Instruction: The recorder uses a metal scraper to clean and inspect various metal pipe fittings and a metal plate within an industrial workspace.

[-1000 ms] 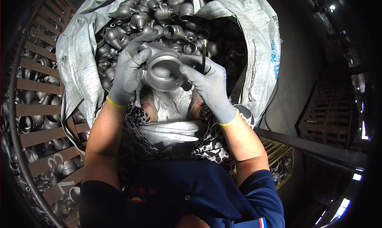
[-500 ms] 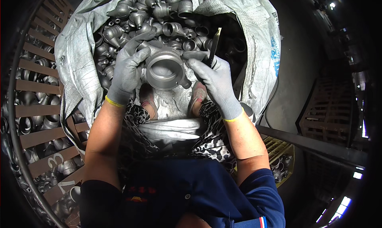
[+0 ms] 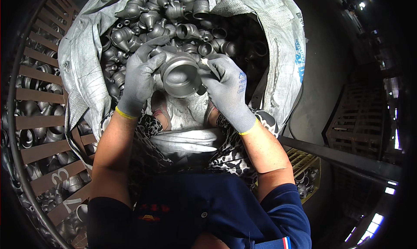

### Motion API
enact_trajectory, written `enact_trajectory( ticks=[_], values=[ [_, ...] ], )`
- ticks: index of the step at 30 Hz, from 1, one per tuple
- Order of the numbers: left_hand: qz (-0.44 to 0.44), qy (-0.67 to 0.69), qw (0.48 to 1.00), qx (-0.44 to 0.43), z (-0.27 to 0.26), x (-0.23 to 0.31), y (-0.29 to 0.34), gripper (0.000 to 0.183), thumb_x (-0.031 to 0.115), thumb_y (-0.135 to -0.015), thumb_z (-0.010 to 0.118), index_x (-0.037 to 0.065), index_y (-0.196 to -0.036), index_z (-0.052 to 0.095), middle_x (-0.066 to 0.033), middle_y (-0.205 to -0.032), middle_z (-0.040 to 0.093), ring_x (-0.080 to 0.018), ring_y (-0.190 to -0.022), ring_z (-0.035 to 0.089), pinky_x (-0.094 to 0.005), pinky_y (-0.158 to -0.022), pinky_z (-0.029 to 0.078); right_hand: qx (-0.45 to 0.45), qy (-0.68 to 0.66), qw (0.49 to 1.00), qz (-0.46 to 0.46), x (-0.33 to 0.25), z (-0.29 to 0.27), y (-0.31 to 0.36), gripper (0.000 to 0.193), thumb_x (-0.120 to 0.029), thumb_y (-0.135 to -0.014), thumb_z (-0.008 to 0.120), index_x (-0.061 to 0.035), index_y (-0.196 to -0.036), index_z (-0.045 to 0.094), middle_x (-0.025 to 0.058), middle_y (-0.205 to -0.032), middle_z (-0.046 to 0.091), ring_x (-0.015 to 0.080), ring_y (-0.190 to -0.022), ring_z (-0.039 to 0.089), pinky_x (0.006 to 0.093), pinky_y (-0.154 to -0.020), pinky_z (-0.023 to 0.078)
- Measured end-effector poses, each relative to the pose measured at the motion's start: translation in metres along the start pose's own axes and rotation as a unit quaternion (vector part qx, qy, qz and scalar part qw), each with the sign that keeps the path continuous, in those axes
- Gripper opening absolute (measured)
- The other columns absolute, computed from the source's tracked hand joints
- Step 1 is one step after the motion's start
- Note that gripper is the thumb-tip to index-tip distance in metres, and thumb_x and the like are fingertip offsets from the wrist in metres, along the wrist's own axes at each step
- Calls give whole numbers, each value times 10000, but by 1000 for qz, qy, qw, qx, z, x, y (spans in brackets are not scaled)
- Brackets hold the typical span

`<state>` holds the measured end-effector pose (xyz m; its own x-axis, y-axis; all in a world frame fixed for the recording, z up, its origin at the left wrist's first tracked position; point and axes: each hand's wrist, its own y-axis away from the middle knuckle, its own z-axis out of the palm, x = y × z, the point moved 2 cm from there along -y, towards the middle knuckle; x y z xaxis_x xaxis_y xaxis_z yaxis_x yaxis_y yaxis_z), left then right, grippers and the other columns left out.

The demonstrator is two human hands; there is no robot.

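Note:
In front of me is a grey metal casting with a wide round mouth tilted toward me and a small lug at its lower right. My left hand, in a grey glove, grips its left side, thumb against the body. My gloved right hand is closed beside the casting's right edge, holding a slim stick with a pale tip. The tip is at the casting's upper right side; whether it touches the metal I cannot tell. Most of the stick is hidden by the fingers.
A big white woven bag lies open around a heap of similar castings. To the left, a brown slatted metal crate holds more. At the lower right stands a yellow basket with metal parts, below a dark bar.
My right hand has turned, bringing the stick's pale tip from pointing up and away to the casting's right side. The casting has shifted and tilted slightly in my left hand.

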<state>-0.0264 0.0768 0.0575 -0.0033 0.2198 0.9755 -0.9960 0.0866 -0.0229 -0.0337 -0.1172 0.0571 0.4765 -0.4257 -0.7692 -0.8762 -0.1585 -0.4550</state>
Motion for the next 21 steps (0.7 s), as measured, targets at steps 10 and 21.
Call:
enact_trajectory(
  ticks=[10,21],
  values=[
    [35,114,991,56,-13,-4,-3,359,-17,-933,424,-48,-1286,485,-161,-1132,616,-214,-1046,616,-314,-942,492,48,-203,959,193,8,-6,-3,80,-57,-827,687,18,-808,668,55,-682,626,70,-622,522,252,-578,434],
    [109,76,991,0,-22,-3,-3,305,53,-973,432,-25,-1258,509,-120,-1216,577,-178,-1096,584,-311,-996,460,-195,-333,857,341,17,1,13,285,-251,-934,594,26,-909,658,-8,-660,555,31,-507,377,187,-450,293]
  ],
)
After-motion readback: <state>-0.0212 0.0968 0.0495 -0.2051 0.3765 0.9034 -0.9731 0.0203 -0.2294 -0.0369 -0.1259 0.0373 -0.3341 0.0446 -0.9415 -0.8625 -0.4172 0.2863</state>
